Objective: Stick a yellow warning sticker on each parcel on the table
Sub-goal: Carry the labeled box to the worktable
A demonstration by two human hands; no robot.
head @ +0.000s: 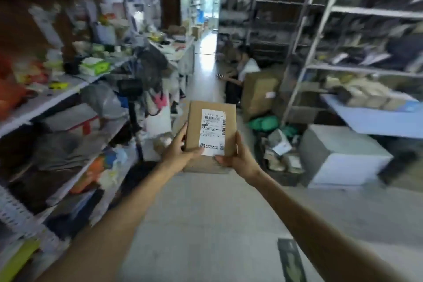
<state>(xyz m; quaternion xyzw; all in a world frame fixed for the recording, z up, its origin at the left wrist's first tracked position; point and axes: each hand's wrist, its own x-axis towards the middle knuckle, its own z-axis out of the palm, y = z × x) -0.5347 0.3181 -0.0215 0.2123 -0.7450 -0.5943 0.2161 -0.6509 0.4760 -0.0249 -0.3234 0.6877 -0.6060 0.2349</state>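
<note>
I hold a small brown cardboard parcel (pixel 194 126) out in front of me with both arms stretched. A white shipping label (pixel 212 131) with barcodes covers the right part of its top face. My left hand (pixel 177 150) grips the parcel's left edge, thumb on top near the label's lower corner. My right hand (pixel 238 159) grips the lower right corner, thumb on the near edge. No yellow sticker shows on the parcel. The picture is blurred by motion.
I stand in a storeroom aisle. Cluttered metal shelves (pixel 68 89) line the left, more racks (pixel 320 30) the right. A person (pixel 242 71) crouches ahead beside a large carton (pixel 258 94). A grey box (pixel 341 155) and a blue table (pixel 375 119) stand right.
</note>
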